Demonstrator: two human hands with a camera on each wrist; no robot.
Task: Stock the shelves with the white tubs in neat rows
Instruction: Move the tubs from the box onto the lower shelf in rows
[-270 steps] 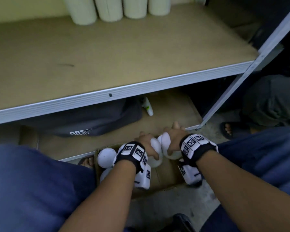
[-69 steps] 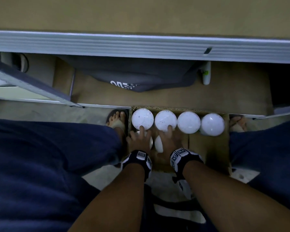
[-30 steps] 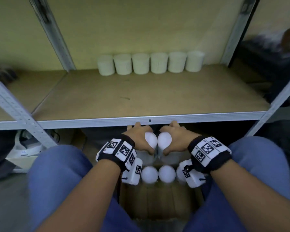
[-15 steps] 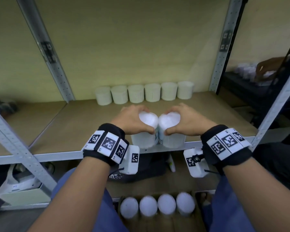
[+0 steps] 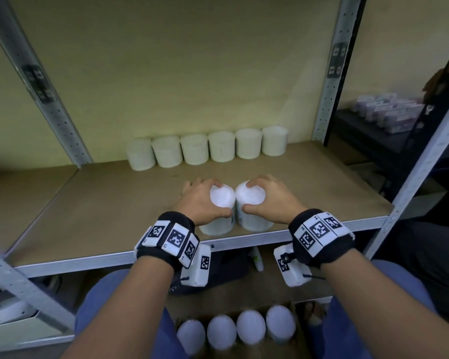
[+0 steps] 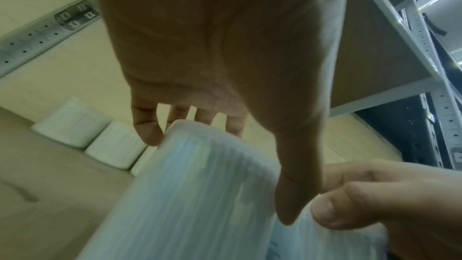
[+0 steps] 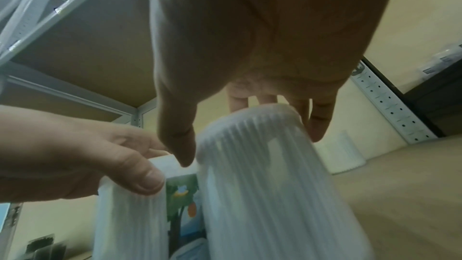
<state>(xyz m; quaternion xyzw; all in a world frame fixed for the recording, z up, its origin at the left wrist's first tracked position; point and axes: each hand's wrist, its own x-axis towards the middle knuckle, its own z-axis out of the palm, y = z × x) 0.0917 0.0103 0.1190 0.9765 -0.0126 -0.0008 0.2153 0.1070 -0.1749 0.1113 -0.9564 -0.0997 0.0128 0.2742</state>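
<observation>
I hold two white ribbed tubs side by side over the front of the wooden shelf (image 5: pixel 101 203). My left hand (image 5: pixel 201 198) grips the left tub (image 5: pixel 219 203) from above by its lid. My right hand (image 5: pixel 266 196) grips the right tub (image 5: pixel 253 200) the same way. In the left wrist view the left hand's fingers (image 6: pixel 147 129) curl over the tub (image 6: pixel 200 185); in the right wrist view the right hand's thumb (image 7: pixel 180 141) and fingers clamp its tub (image 7: pixel 262 175). A row of several white tubs (image 5: pixel 208 149) stands along the shelf's back wall.
A cardboard box (image 5: pixel 300 330) on the floor between my knees holds several more white tubs (image 5: pixel 236 330). Grey perforated uprights (image 5: pixel 329 73) frame the shelf. A dark bag (image 5: pixel 226 265) lies on the lower level. A dark rack (image 5: pixel 373 130) with packets stands at the right.
Both hands have carried the two tubs forward and down, from above the shelf's front edge to over the shelf board. The head view has tilted up slightly.
</observation>
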